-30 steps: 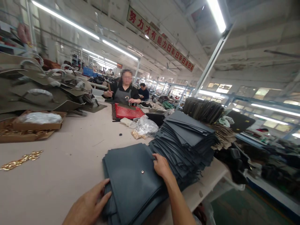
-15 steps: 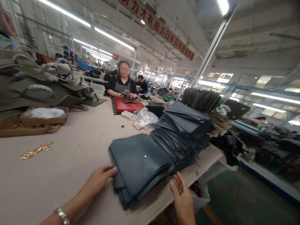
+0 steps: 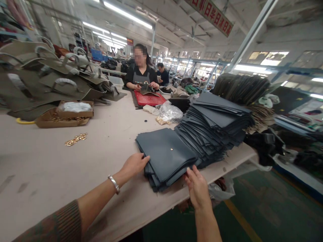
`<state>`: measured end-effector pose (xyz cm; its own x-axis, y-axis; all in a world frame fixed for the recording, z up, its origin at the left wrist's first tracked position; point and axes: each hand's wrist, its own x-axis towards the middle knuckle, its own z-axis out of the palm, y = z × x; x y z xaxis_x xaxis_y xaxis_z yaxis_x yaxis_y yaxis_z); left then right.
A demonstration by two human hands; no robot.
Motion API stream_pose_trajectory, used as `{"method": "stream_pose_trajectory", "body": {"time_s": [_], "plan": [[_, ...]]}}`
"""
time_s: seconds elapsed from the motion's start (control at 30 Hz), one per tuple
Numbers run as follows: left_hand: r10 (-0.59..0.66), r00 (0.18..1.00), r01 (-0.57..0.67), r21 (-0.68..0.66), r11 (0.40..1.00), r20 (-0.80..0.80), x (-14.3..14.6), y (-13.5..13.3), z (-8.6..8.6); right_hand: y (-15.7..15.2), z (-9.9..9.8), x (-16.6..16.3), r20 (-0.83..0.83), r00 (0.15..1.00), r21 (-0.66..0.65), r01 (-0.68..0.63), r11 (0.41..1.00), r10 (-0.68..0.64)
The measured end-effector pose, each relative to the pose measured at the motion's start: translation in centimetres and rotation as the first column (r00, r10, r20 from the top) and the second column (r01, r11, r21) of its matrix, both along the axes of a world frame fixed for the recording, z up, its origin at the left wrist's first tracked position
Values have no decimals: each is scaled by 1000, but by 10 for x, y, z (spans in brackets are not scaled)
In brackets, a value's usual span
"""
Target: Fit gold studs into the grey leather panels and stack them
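A low stack of dark grey leather panels [image 3: 166, 156] lies near the table's front edge, a small gold stud on the top one. My left hand [image 3: 135, 164] rests against the stack's left edge, fingers together and lying flat. My right hand [image 3: 198, 186] touches the stack's near right corner with its fingertips, fingers stretched out. A much taller pile of the same grey panels [image 3: 214, 126] leans just behind and to the right.
On the long beige table [image 3: 101, 148]: gold metal fittings [image 3: 75, 138], a cardboard box [image 3: 63, 116], olive bag parts [image 3: 50, 80], a clear bag of hardware [image 3: 168, 114]. A person [image 3: 141, 72] works over a red piece [image 3: 148, 99] at the far end. Green floor lies right.
My right hand left the top of the stack and came to its near right corner. My left hand slid along the left edge. The view dropped and shifted left.
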<state>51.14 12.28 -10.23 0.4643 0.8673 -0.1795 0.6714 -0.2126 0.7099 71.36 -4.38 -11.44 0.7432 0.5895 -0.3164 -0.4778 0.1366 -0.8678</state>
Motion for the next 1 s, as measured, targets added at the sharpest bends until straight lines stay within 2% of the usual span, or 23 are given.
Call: {"method": "stream_pose_trajectory", "body": {"time_s": [0.1,0.27,0.37,0.43,0.53,0.63,0.7,0.83,0.93,1.0], "plan": [[-18,998,20,38,999,-53,-1,2,-5,4,3,1,23,999,24,38,999,-39],[-4,998,8,72,997,-55,-6,-4,-20,4,9,0,234,972,-134,20,991,12],[22,996,-15,87,996,-81,-10,4,-21,5,7,0,167,984,-132,-34,991,56],[50,991,-36,116,993,-124,-14,22,-13,3,4,2,130,991,-132,-12,991,29],[63,980,-27,190,981,-186,-17,69,11,-7,-4,5,160,986,-165,65,984,-38],[-6,965,71,241,968,-261,-3,120,34,-19,-11,5,109,994,-161,50,986,-32],[-59,942,147,247,958,-330,16,146,40,-25,-14,0,24,1000,-134,2,991,1],[-145,875,276,229,933,-462,60,172,31,-24,-16,-14,-62,998,-99,-26,995,20],[-198,835,355,230,906,-513,81,177,20,-18,-15,-19,-46,999,-102,-20,995,16],[-220,825,391,244,887,-521,91,179,15,-14,-14,-18,-37,997,-86,-65,994,62]]}}
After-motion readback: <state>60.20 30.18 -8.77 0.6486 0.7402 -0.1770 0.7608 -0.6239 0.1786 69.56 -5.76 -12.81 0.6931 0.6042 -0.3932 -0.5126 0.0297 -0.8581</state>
